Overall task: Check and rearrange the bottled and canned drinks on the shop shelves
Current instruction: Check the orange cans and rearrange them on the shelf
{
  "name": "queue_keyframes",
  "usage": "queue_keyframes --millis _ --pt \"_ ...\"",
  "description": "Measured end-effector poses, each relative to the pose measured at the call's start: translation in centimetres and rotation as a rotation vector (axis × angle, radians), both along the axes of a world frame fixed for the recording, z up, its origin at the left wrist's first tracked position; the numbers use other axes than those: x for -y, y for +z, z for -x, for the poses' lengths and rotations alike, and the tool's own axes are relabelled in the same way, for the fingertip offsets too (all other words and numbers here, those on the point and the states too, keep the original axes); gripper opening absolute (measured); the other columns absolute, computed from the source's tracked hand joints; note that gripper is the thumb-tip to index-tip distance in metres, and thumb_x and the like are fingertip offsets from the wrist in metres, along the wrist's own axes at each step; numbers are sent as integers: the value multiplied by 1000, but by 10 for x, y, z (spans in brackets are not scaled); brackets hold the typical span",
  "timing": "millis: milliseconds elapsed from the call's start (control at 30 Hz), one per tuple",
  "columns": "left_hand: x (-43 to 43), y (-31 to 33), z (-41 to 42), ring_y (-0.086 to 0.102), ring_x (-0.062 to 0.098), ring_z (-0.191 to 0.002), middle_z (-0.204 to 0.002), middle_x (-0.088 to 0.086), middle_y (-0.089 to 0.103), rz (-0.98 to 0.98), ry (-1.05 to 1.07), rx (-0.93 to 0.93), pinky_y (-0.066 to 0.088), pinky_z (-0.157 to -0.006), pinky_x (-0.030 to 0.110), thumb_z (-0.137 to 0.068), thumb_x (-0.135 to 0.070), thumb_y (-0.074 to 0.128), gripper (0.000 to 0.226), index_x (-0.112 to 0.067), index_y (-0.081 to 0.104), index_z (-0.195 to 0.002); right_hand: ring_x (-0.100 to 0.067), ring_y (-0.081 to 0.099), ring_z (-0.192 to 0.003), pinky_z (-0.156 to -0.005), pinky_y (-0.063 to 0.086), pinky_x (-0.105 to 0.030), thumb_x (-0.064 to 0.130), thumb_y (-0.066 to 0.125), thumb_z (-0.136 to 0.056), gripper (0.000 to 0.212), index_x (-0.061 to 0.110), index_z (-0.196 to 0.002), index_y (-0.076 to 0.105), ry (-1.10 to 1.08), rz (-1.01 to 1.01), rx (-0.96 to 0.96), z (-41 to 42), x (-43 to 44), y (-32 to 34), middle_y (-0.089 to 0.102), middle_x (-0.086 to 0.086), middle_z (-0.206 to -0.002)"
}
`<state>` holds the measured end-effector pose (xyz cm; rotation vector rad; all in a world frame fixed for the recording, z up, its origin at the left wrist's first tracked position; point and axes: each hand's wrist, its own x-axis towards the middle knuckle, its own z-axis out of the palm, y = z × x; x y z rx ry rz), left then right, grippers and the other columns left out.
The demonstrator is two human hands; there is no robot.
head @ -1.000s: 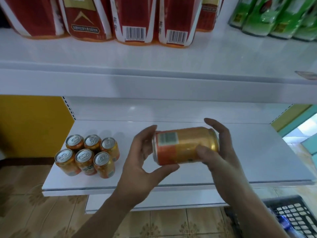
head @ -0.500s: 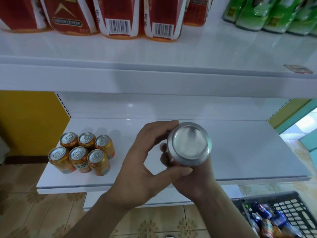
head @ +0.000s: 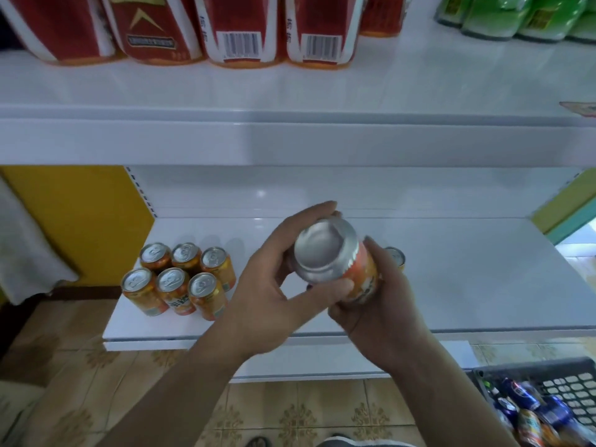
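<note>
White shelf (head: 467, 285) carries six grouped orange cans (head: 179, 279); left hand (head: 267, 304) and right hand (head: 383, 308) fingers (head: 306, 216) grasp another can (head: 332, 259) base-up, unshelved.

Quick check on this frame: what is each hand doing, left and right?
Left hand: holding the orange drink can, fingers and thumb round its silver end.
Right hand: holding the same can, gripping its body.

- yellow wall (head: 74, 221) off to the left, beside the white shelving (head: 451, 279)
- tan floor tiles (head: 80, 382) with a little flower pattern
- bright daylight (head: 580, 240) spilling in far right
</note>
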<state>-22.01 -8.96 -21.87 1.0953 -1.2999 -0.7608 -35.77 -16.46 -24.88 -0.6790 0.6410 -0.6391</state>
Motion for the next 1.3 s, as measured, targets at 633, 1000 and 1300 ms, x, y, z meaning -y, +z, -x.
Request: queue_keyframes --millis 633,1000,1300 --pt "-7 -2 -6 72 13 -97 -107 -6 73 -293 203 -478 59 -83 29 -69 -51 72 54 -34 61 -120 -13 71 -95 -69 58 -25 28 69 -79 51 37 -125 47 -119 677 -234 0 -10 10 66 24 -97" --pt "-5 -1 -2 71 9 -96 -104 -8 73 -258 116 -432 56 -77 21 -67 -46 67 52 -36 62 -118 -16 71 -96 -65 58 -26 37 62 -82 36 41 -118 60 -226 603 -200 -1 -7 8 64 0 -117" --pt "3 -5 1 68 10 -105 -113 -8 70 -251 230 -554 57 -83 26 -64 -55 80 61 -37 62 -119 -12 68 -105 -79 58 -25 38 73 -79 45 43 -123 60 -156 519 -167 -1 -8 6 66 14 -114"
